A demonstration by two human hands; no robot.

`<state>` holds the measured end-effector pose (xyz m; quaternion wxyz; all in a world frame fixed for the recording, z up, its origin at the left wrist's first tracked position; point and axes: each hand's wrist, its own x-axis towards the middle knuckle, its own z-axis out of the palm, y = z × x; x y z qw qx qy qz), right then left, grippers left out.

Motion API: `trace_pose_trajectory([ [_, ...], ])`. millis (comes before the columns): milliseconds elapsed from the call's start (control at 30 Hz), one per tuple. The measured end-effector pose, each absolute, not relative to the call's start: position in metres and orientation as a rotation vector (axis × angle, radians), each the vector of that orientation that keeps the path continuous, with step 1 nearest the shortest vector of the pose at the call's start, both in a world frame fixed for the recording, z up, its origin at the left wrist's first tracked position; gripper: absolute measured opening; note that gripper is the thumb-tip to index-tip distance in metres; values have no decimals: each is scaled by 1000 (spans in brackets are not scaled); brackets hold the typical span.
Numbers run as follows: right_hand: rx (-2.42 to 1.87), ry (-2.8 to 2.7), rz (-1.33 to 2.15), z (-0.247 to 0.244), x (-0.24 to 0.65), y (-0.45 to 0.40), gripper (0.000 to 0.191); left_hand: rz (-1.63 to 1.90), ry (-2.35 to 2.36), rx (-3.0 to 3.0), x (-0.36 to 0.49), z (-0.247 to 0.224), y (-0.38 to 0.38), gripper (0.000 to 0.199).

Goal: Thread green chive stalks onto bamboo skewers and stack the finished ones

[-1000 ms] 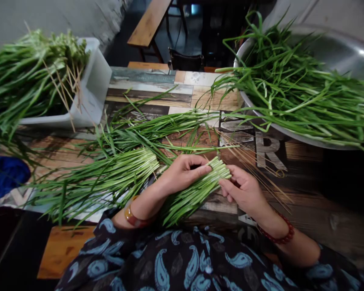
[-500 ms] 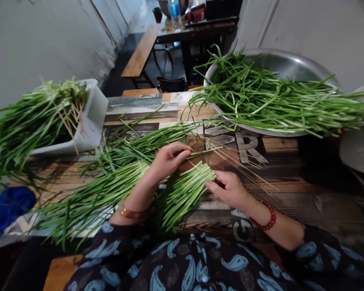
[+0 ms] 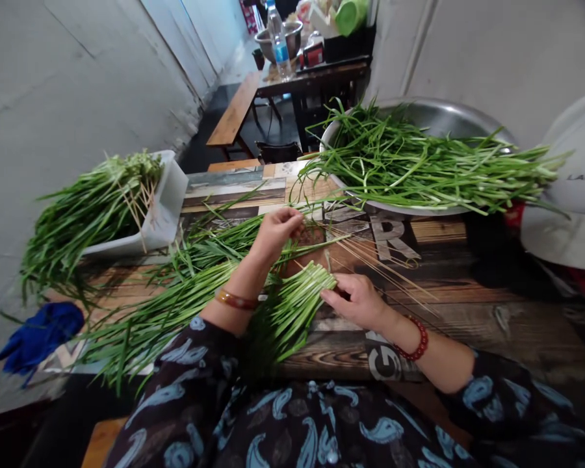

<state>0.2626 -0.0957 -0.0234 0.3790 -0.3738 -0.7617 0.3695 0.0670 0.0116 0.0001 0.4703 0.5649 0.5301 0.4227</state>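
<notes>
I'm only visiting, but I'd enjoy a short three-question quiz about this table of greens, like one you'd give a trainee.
1. True or false: the right hand touches the bundle of greens at its pale end.

2. Which container has thin sticks crossing its rim?
A. metal bowl
B. white tub

3. Fill in the colour: the beaded bracelet worn by that hand is ____.

Key: 1. True. 2. B. 3. Red.

walls (image 3: 92, 97): pale, scuffed | bench (image 3: 236, 109): wooden | floor (image 3: 218, 99): dark, perhaps tiled | far table (image 3: 316, 75): cluttered
</notes>
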Motion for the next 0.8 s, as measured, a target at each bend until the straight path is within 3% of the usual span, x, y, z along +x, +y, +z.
trace_pose_trajectory([
  [67, -949, -1941, 941, -24, 262, -96, 31, 1103, 1355, 1344, 62, 8, 13, 25],
  [167, -960, -1940, 958, -25, 262, -96, 30, 958, 1630, 1756, 63, 16, 10, 40],
  [267, -974, -1955, 988, -26, 263, -96, 28, 643, 1731, 2231, 75, 12, 3, 23],
  [400, -1000, -1996, 985, -23, 266, -99, 26, 316, 1399, 2439, 93, -8, -2, 13],
  [700, -982, -1984, 974, -16, 266, -101, 26, 639, 1397, 2136, 70, -3, -8, 8],
  [800, -944, -1987, 974, -14, 266, -105, 26, 603, 1354, 2157, 72, -2, -18, 16],
])
